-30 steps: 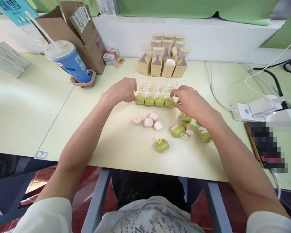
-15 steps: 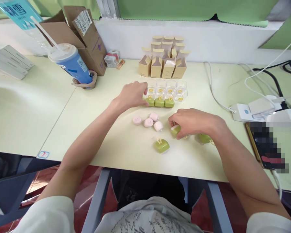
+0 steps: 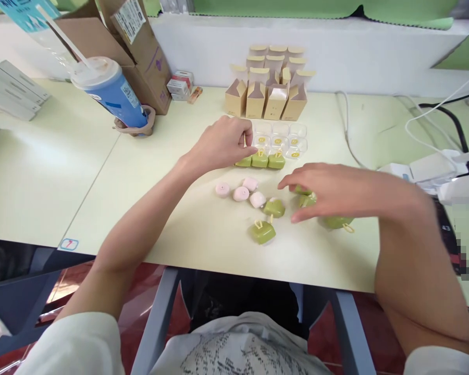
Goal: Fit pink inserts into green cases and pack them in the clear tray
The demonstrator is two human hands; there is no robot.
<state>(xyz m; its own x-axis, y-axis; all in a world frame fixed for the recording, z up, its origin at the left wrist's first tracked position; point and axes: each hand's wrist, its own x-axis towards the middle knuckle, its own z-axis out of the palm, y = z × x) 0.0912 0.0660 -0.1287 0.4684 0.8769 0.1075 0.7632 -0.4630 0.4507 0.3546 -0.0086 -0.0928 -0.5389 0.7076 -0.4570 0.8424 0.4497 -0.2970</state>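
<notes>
My left hand (image 3: 227, 141) is at the left end of a row of small glossy green cases (image 3: 259, 160) with yellow loops. Its fingers are curled, with the thumb apart from the index finger and nothing visible between them. Fingers spread, my right hand (image 3: 316, 190) is over more green cases (image 3: 308, 200), partly hiding them, and grips none. Two loose green cases, one of them tilted (image 3: 274, 208) and one nearer me (image 3: 262, 232), lie between my hands. Several pale pink rounded pieces (image 3: 241, 194) sit beside them. Clear plastic containers with yellow marks (image 3: 279, 141) stand behind the green row.
Open tan cardboard boxes (image 3: 274, 103) stand against the wall. At left are a blue drink cup (image 3: 115, 96) in a holder, a brown carton (image 3: 150, 67) and small packets (image 3: 180, 86). White cables, a power strip (image 3: 433, 166) and a phone (image 3: 447, 229) are at right.
My right hand has let go of a green case, which now lies beside the pink pieces, and moved right, opening. My left hand has shifted slightly right and up along the green row.
</notes>
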